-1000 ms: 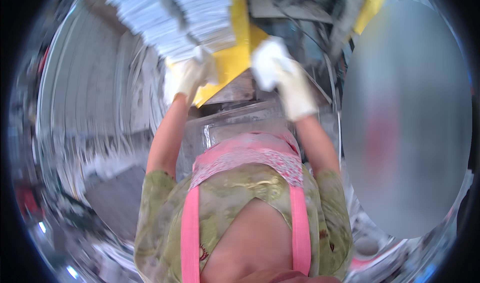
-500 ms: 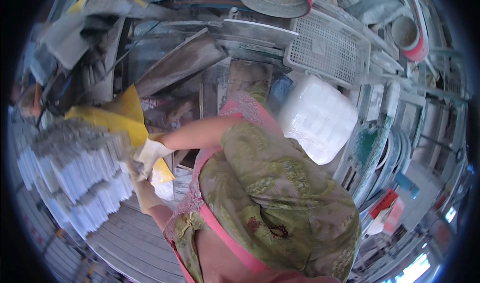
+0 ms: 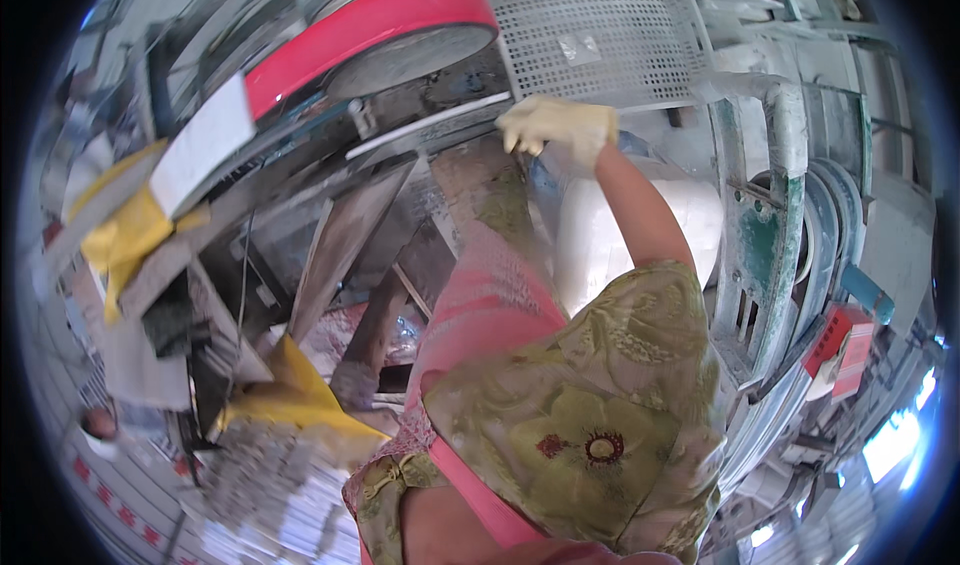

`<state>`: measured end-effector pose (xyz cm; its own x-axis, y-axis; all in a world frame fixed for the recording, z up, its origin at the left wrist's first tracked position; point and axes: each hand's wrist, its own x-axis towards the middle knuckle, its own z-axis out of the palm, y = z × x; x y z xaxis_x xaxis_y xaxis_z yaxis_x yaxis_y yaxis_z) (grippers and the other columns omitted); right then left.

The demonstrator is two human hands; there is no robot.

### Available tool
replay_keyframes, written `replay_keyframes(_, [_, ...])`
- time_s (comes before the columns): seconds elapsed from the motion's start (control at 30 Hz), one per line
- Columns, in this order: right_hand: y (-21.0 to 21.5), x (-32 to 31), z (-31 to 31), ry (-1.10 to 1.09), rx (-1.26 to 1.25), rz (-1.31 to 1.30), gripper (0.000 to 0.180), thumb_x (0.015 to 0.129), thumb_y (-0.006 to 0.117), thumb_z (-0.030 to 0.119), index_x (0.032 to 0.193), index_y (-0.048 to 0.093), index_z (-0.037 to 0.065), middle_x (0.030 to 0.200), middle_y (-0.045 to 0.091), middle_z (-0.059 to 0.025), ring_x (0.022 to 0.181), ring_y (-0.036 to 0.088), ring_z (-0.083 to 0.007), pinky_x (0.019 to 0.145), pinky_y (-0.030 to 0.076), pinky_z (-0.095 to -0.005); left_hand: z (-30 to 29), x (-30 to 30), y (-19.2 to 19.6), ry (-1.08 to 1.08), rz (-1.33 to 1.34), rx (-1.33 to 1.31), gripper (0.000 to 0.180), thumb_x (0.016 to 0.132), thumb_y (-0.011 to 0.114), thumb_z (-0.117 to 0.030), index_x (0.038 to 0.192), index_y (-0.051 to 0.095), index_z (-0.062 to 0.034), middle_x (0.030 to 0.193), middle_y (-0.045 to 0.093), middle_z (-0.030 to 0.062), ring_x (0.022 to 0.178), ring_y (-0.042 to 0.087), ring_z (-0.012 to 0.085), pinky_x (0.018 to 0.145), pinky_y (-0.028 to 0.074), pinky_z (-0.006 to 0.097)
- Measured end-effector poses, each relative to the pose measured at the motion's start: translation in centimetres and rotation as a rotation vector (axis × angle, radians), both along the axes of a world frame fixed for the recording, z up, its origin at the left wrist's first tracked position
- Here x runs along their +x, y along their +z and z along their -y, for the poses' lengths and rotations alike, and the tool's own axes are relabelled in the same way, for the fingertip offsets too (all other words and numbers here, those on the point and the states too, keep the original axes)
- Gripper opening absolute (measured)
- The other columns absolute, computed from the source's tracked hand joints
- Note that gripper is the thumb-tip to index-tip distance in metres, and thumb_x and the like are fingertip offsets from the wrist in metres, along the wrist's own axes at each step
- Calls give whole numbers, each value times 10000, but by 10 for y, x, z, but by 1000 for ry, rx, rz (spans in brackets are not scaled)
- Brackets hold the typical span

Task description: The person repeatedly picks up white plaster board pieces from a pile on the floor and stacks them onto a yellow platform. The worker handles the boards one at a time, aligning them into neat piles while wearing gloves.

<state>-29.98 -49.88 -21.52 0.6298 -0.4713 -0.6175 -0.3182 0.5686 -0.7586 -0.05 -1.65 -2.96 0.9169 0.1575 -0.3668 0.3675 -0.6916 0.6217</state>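
Nearest to the camera, at the left bottom, a blurred stack of white sheets [image 3: 275, 495] lies below a yellow sheet [image 3: 295, 400]. Farther up, the person's right arm rises from a green flowered sleeve [image 3: 590, 405]. Behind the arm stands a white sack [image 3: 600, 235]. At the far end the gloved right hand [image 3: 560, 130] touches the lower edge of a white perforated basket [image 3: 600, 35]; its fingers are curled, but I cannot tell if they grip something. Left of the basket is a red-rimmed round drum [image 3: 390, 20]. The left hand is not visible.
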Motion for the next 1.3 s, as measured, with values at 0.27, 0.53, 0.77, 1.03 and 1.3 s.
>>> replay_keyframes(0.27, [-216, -102, 60, -439, -198, -816, 467, 926, 560, 433, 1113, 694, 27, 1085, 718, -162, 1049, 678, -289, 895, 511, -433, 100, -41, -69, -126, -162, 173, 532, 970, 586, -498, 1143, 698, -8, 933, 740, 73, 689, 627, 145, 580, 512, 266])
replay_keyframes(0.53, [-317, -85, 128, -252, -625, -1242, 651, 888, 698, 314, 1480, 430, 280, 1489, 504, -124, 1257, 573, -378, 1030, 491, -452, 154, -44, -143, -224, -207, 336, 522, 967, 594, -494, 1139, 698, -12, 930, 736, 72, 695, 633, 146, 577, 512, 268])
replay_keyframes(0.77, [-366, -74, 170, -190, -496, -1354, 1056, 731, 808, 494, 1593, 290, 172, 1580, 351, -225, 1450, 315, -474, 1223, 224, -537, 176, -22, -166, -309, -228, 450, 514, 965, 601, -490, 1135, 697, -15, 927, 732, 70, 701, 638, 147, 574, 512, 269])
replay_keyframes(1.03, [-362, -120, 128, -72, -560, -1111, 737, 816, 745, 296, 1485, 443, 224, 1548, 416, -194, 1299, 521, -435, 997, 500, -459, 175, -28, -148, -292, -212, 454, 505, 963, 609, -486, 1131, 697, -18, 924, 728, 69, 707, 643, 148, 571, 512, 271])
replay_keyframes(1.3, [-275, -142, 97, -623, -243, -1139, 474, 923, 584, 211, 1364, 547, 41, 1274, 644, -243, 1152, 643, -366, 986, 491, -419, 158, -24, -85, -234, -160, 293, 496, 960, 617, -482, 1127, 696, -21, 920, 724, 68, 713, 649, 148, 568, 512, 273])
